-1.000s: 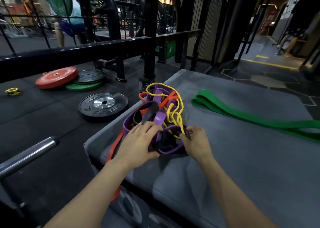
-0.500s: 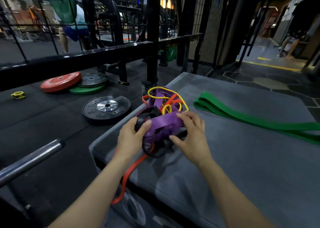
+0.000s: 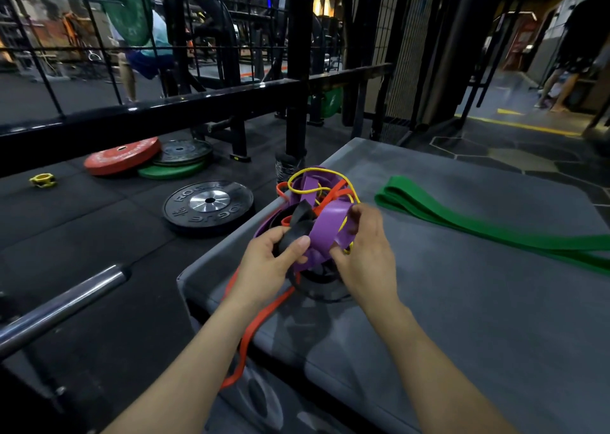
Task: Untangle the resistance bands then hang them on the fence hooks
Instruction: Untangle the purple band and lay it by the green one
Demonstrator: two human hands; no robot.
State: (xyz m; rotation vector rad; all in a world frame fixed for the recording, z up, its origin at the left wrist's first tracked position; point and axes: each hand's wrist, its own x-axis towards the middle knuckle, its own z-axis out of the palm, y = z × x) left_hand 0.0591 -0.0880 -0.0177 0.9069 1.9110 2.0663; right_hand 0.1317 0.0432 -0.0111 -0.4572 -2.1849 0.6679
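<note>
green band [image 3: 495,232] cut off at right edge; orange band [image 3: 251,331] partly behind left hand [image 3: 267,265].

This is a gym. Weight plates lie on the black rubber floor [image 3: 82,222]: a black plate [image 3: 209,206] with raised lettering and a metal hub, and behind it a red plate [image 3: 122,156], a green plate [image 3: 171,171] and another dark one stacked together. A yellow bar collar [image 3: 42,180] sits nearby, and the steel end of a barbell [image 3: 62,304] pokes in at the left. A black metal fence [image 3: 198,96] divides the room from racks and machines beyond. Coloured resistance bands [image 3: 317,209] lie tangled on a grey padded box [image 3: 462,301].
</note>
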